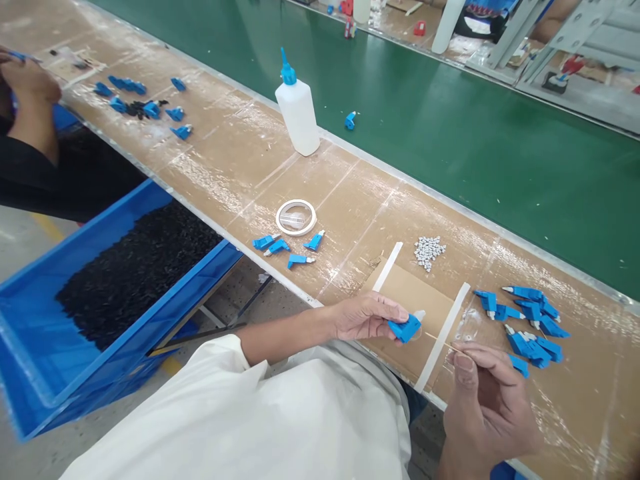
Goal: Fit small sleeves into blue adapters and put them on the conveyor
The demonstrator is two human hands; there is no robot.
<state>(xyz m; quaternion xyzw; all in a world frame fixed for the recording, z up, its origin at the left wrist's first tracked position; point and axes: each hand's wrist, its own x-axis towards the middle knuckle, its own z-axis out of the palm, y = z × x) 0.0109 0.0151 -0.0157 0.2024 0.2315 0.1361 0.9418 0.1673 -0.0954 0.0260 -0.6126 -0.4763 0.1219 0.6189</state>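
Our left hand (367,316) pinches a blue angular plastic piece (406,329), apparently leaving its pale tip (421,315) accessible; our right hand (487,403), near the left, grips a thin tan stick (432,337).

**Bright scene, patchy glare, soft left edge**

Light broad and diffuse, source out of frame. Streaky glare on the table (345,193), strongest on its wrinkled film. Belt (400,153) has a softer, wide sheen. Shadows weak. Shirt (280,413) runs pale, folds low-contrast; black pile (145,273) goes dark, pieces merge. Left hand (367,317), blue part (405,328) and right hand (487,407) read OK. Stick (451,346) is faint against pale tape (454,317). Co-worker's hand (33,80) looks soft. Wide-angle stretch towards the edges.
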